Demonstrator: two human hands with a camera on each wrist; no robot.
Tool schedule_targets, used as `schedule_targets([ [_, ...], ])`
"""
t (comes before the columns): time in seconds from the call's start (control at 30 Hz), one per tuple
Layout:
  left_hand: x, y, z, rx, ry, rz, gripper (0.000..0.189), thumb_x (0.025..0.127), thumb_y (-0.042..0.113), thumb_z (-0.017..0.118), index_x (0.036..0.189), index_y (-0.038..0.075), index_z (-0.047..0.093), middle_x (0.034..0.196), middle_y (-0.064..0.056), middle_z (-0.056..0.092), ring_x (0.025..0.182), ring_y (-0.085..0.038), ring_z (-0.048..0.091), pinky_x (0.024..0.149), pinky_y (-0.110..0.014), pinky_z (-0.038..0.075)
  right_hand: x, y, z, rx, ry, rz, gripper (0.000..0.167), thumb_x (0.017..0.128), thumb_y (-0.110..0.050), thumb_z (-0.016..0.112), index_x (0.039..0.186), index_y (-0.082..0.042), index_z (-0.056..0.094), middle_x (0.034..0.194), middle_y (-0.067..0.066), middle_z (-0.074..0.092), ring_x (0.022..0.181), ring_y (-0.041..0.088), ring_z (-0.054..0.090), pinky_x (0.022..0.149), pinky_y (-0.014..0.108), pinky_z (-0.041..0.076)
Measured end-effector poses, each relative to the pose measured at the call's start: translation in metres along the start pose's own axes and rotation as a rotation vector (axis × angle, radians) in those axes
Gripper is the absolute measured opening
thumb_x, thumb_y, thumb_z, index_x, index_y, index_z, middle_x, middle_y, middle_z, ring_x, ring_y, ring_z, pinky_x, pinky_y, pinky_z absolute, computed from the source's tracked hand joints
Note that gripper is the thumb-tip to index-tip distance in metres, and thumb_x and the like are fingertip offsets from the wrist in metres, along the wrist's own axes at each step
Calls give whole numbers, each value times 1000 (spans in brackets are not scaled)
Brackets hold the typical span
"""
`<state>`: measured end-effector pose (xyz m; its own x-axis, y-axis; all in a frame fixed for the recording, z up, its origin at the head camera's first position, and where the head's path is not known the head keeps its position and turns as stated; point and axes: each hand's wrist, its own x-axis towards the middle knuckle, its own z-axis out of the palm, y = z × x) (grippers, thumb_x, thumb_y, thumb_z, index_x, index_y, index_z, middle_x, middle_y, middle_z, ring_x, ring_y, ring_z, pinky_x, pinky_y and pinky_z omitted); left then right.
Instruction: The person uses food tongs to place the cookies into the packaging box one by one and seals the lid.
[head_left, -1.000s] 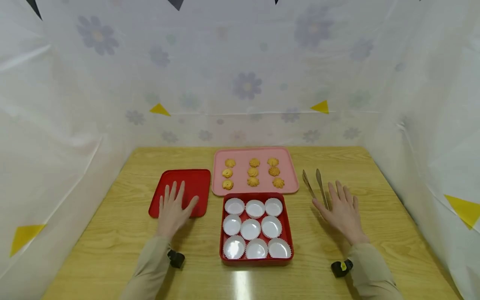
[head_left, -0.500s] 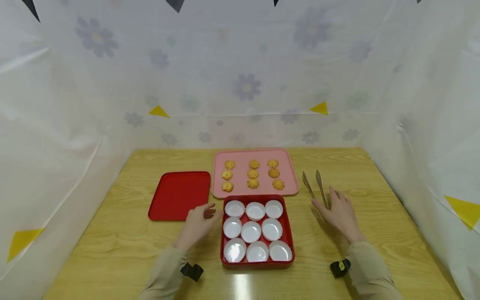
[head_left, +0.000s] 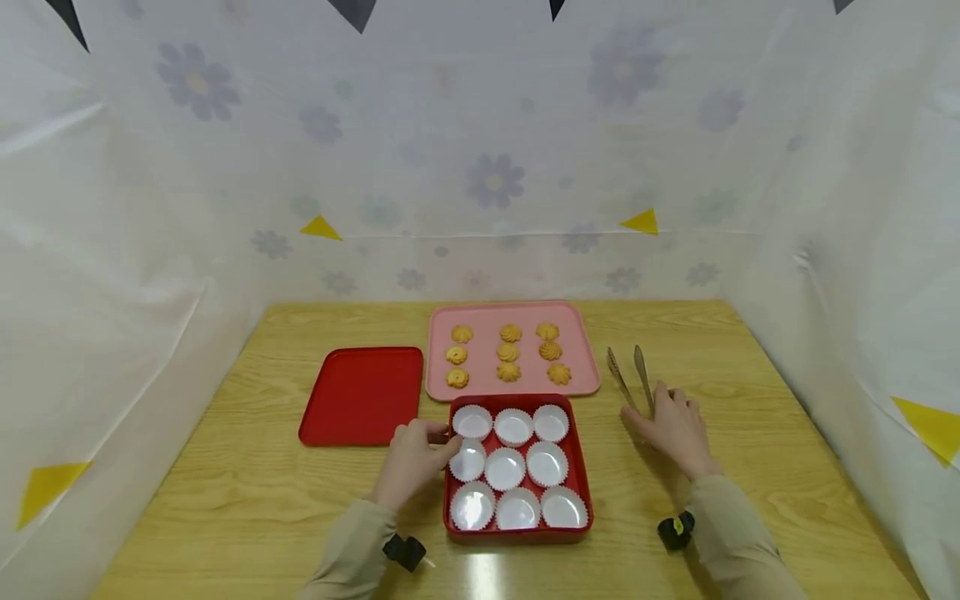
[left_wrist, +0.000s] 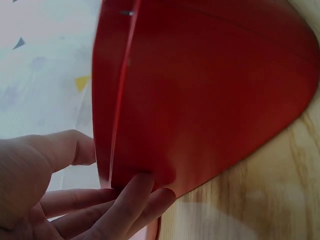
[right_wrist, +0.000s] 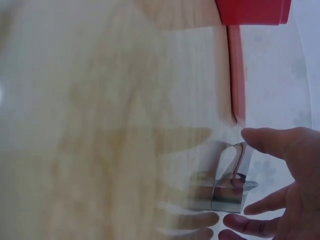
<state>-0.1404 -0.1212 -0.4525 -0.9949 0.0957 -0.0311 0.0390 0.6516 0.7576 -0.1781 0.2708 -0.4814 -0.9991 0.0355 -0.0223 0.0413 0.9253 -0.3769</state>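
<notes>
My left hand (head_left: 411, 463) pinches the left wall of a red box (head_left: 521, 537), thumb over the rim and fingers against the outside. In the left wrist view the box's outer wall (left_wrist: 215, 85) fills much of the picture. Several white fluted paper cups (head_left: 506, 469) stand in rows inside it. On the right, my right hand (head_left: 675, 429) is low over metal tongs (head_left: 642, 371), which lie spread apart. From the right wrist, thumb and fingers (right_wrist: 267, 142) reach to either side of the tongs' bent end (right_wrist: 231, 185), not closed round it.
Behind the box, a pink tray (head_left: 486, 317) carries several piped cookies (head_left: 508, 352) in three columns. To the left lies a red square lid or tray (head_left: 363, 396). All of it stands on a wooden table (head_left: 225, 492) with pale sheets on the far side and both ends.
My left hand has moved from above the red square tray to the box and taken hold of its left wall. My right fingers have drawn in and lowered toward the tongs.
</notes>
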Motion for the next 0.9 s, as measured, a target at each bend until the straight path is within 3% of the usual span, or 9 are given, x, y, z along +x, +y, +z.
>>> schedule_targets([
  [0.2,0,1,2,30,24,23,23,87,14,69,104,3,79,90,-8,79,89,-26,53,74,-34,42,7,1,-5,-20,-35,-2,82,96,-49,59,129,23,42,119,51,47,107,67,47,85,68,44],
  [0.37,0,-1,2,23,11,30,18,88,11,67,99,4,80,86,-4,78,82,-19,54,73,-31,44,12,4,-3,1,-54,-1,64,96,-43,60,111,18,51,103,40,54,89,49,57,75,58,48],
  [0.6,1,-4,2,5,11,52,17,87,10,67,98,5,80,84,-2,77,74,-14,54,71,-26,45,18,5,-2,53,-61,12,44,97,-35,59,91,8,52,81,22,55,69,30,53,58,40,44],
  [0.9,1,-4,1,2,9,46,21,87,9,69,104,3,79,91,-6,78,76,-15,55,71,-26,46,19,5,-2,69,-35,3,32,95,-25,58,85,5,51,74,17,55,63,27,51,54,35,40],
])
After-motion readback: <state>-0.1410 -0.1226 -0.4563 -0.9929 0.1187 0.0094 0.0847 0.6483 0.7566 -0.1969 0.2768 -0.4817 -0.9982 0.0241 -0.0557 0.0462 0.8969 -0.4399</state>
